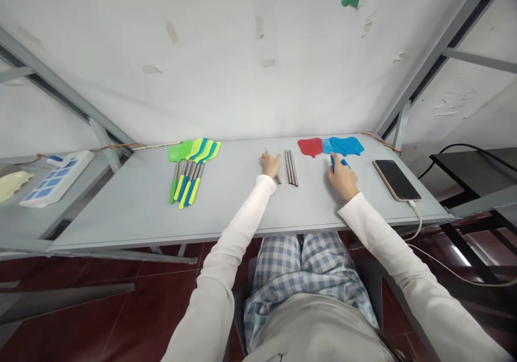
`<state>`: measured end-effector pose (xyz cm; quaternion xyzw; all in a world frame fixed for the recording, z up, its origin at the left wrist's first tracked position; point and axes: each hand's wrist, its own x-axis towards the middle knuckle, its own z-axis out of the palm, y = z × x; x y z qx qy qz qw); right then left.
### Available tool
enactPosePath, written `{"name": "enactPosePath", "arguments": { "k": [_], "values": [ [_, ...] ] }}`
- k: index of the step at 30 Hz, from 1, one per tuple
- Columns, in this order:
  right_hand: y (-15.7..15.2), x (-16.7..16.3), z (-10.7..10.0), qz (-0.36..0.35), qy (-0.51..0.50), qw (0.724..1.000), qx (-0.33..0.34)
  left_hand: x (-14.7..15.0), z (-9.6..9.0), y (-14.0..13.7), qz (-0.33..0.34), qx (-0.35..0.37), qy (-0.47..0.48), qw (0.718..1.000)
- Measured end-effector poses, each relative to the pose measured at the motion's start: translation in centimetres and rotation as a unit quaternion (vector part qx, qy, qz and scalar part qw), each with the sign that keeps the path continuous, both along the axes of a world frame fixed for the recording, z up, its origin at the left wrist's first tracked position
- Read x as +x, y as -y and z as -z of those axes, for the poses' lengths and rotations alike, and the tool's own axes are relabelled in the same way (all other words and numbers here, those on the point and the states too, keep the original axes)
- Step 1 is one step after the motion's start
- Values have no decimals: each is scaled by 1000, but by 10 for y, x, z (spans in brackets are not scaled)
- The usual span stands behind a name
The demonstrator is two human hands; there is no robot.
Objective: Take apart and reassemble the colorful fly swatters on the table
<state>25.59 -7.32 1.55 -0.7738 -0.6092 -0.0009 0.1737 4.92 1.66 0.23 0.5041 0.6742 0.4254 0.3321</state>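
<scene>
My left hand (270,164) is closed over a thin metal tube (278,179) near the middle of the table; the tube's two ends show past the fingers. Just right of it, several similar metal tubes (291,168) lie side by side. My right hand (343,179) has its fingers around a blue handle-like piece (345,162), mostly hidden by the hand. Beyond that hand lie flat blue spatula heads (346,145), overlapping, with a red spatula head (310,147) to their left.
Several spatulas (189,171) in green, yellow-green and blue lie fanned on the table's left. A phone (396,180) with a white cable is at the right. The grey table (234,211) meets a white wall. A white tray with blue compartments (56,179) stands far left.
</scene>
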Motion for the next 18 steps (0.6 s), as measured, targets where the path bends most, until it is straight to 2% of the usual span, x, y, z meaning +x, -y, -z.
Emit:
{"name": "enactPosePath", "arguments": {
  "k": [2,4,6,9,14,18],
  "values": [
    [-4,2,4,-9,49,999,-8,13,1,6,26,-6,-102,994],
    [-10,5,10,-51,90,995,1,21,-1,12,56,-16,-168,984],
    [-17,8,16,-95,128,987,20,27,-3,16,69,-14,-212,975],
    [-24,11,25,-112,172,977,53,32,-2,20,98,-6,-255,962],
    [-26,10,31,-148,154,966,145,33,6,20,191,44,-319,927],
    [-23,8,29,-228,130,948,182,25,12,14,218,107,-334,911]
  ]
}}
